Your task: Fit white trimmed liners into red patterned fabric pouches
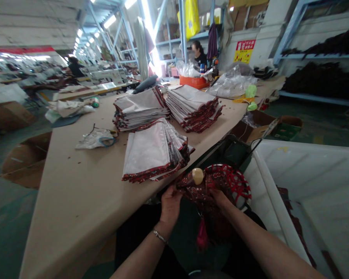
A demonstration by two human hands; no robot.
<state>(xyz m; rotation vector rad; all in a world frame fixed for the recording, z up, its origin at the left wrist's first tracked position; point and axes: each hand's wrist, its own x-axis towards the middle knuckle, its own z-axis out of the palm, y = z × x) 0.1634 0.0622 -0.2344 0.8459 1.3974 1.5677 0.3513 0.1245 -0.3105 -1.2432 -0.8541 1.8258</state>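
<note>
My left hand [170,202] and my right hand [219,197] both grip a dark red patterned fabric piece [196,190] at the near table edge. A cream knob-shaped object [197,175] pokes up from the fabric between my hands. A red tassel [203,236] hangs below. Behind the fabric sits a red lattice basket [235,182]. Both hands have their fingers curled into the cloth. A stack of white pouches with red patterned trim [151,153] lies just beyond my left hand.
Two more pouch stacks [139,110] [192,106] lie farther along the beige table [75,186]. A crumpled plastic bag [95,139] sits left. A large white bin [308,182] stands at right. A person [199,56] sits at the far end by an orange tray [193,81].
</note>
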